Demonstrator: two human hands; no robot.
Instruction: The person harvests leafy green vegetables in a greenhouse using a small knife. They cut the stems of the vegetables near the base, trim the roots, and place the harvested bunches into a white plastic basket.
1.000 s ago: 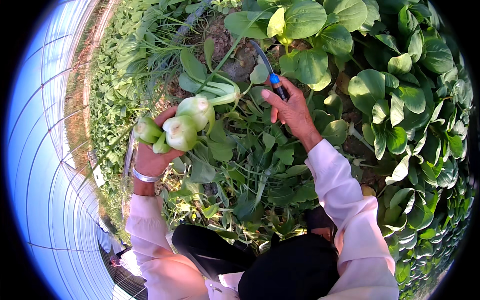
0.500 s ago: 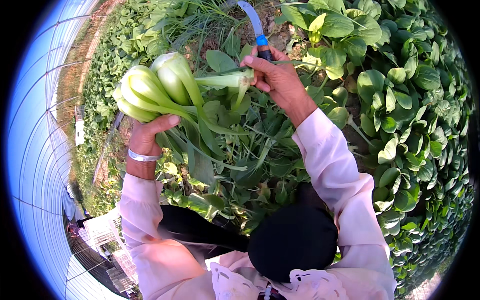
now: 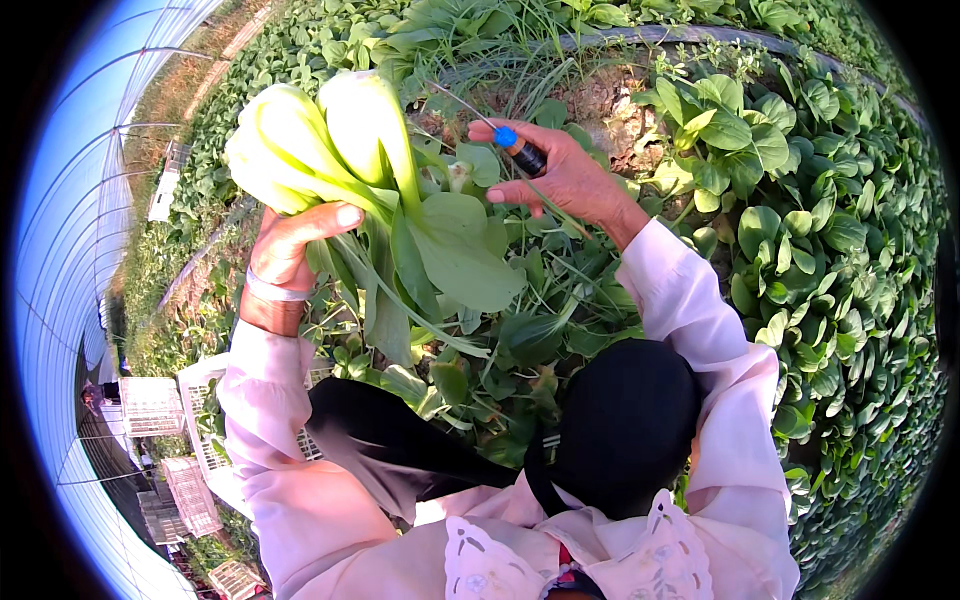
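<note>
My left hand [image 3: 295, 240] is closed round the leaves of several pale green bok choy heads [image 3: 310, 140], its thumb across the stems. The thick white-green bases point up and to the left, and wide leaves [image 3: 465, 255] hang down on the right. In my right hand [image 3: 570, 180] is a knife [image 3: 523, 150] with a dark handle and a blue band. Its thin blade, seen nearly edge-on, points up and left. The thumb and index finger of this hand are spread toward the bok choy. A cut stalk end [image 3: 459, 176] shows between the two hands.
Loose leaves [image 3: 530, 340] cover the ground below my hands. Standing bok choy plants [image 3: 740, 125] grow at the right, beside bare soil [image 3: 610, 110]. White plastic crates [image 3: 152, 405] stand at the lower left, near the greenhouse wall [image 3: 60, 260]. My black-clad knees [image 3: 630, 425] are close below.
My right hand has let go of the leaf stalk, and its thumb and index finger have spread. The knife has turned in that hand. The bok choy has risen slightly in my left hand.
</note>
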